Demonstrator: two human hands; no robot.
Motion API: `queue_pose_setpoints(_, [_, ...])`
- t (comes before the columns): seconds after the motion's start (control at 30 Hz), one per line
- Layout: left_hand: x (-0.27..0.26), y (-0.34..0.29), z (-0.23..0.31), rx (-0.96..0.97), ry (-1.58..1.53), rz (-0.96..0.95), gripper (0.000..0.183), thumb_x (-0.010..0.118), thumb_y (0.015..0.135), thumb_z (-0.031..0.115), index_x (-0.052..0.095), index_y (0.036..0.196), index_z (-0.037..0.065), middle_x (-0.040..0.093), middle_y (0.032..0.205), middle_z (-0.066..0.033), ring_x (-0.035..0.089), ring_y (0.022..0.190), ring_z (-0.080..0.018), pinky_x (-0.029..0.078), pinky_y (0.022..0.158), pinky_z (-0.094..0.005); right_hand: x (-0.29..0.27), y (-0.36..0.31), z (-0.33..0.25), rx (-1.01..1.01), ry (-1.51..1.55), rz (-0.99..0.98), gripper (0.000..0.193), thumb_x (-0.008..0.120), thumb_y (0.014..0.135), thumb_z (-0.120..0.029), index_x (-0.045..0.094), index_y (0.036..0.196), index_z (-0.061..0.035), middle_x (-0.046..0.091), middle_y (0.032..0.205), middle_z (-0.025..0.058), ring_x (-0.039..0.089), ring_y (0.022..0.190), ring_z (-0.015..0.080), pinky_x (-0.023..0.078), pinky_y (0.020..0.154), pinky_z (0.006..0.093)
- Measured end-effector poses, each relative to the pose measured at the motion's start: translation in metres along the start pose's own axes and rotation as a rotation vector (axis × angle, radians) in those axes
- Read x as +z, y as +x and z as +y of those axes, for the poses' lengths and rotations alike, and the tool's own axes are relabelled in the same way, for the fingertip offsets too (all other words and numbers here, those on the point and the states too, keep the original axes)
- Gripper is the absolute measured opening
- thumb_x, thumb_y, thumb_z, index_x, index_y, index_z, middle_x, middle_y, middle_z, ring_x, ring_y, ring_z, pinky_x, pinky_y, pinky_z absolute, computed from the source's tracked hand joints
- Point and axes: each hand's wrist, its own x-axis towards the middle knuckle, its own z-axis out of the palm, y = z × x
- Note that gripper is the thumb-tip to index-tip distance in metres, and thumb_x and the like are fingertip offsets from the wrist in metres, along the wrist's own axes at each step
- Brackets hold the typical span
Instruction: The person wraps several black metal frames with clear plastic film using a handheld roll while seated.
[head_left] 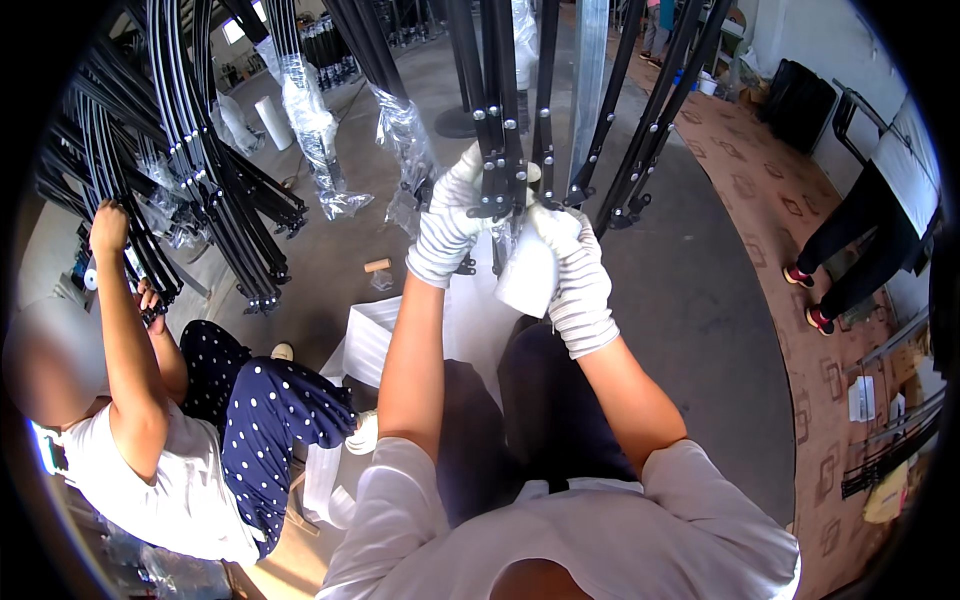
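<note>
The person's left hand, in a striped white glove, seems closed on the lower ends of upright black metal bars, though these hide most of its fingers; the gloved right hand grips a white roll just below them. Around them, from the left, a co-worker reaches up to black rods, clear plastic film wraps another bundle, a small tan tube lies on the floor, and another person stands far right.
</note>
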Motion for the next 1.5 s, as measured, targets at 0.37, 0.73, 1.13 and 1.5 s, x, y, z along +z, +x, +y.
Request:
queue_pose_setpoints(0.37, [0.012,-0.005,0.028,-0.092,0.128,0.058,0.055,0.067,0.067,0.007,0.044,0.118,0.007,0.057,0.099,-0.0114,0.057,0.089,-0.0194,0.049,0.078,-0.0311,-0.009,0.014,-0.017,-0.721,-0.767,-0.329,0.045,0.074,0.058,-0.009,0.056,0.099,-0.005,0.052,0.095,0.0073,0.051,0.086,0.0162,0.042,0.079,0.0281])
queue_pose_setpoints(0.73, [0.02,-0.007,0.022,-0.107,0.075,0.089,0.082,0.078,0.054,0.02,0.035,0.122,0.003,0.058,0.087,-0.0093,0.059,0.077,-0.0172,0.049,0.07,-0.0266,-0.005,-0.031,0.01,-0.388,-0.454,-0.086,0.03,0.071,0.065,-0.01,0.058,0.091,-0.0002,0.056,0.09,0.0083,0.054,0.078,0.0138,0.044,0.069,0.0252])
queue_pose_setpoints(1.13, [0.012,-0.005,0.04,-0.155,0.244,0.08,0.058,0.073,0.056,0.011,0.049,0.107,0.0,0.058,0.094,-0.0107,0.059,0.083,-0.0181,0.048,0.073,-0.0281,0.028,-0.005,-0.066,-0.544,-1.517,-0.499,0.028,0.071,0.059,-0.016,0.065,0.084,-0.0056,0.048,0.086,0.0097,0.054,0.076,0.0228,0.045,0.069,0.0284])
queue_pose_setpoints(1.5, [0.006,-0.007,0.036,-0.14,-0.059,-0.036,0.062,0.072,0.058,0.014,0.042,0.111,0.002,0.049,0.113,-0.0216,0.052,0.101,-0.0271,0.044,0.085,-0.0374,0.02,-0.007,-0.055,-0.913,-1.33,-0.273,0.018,0.066,0.066,-0.019,0.065,0.08,-0.0085,0.051,0.099,0.0122,0.051,0.092,0.0269,0.043,0.077,0.0313])
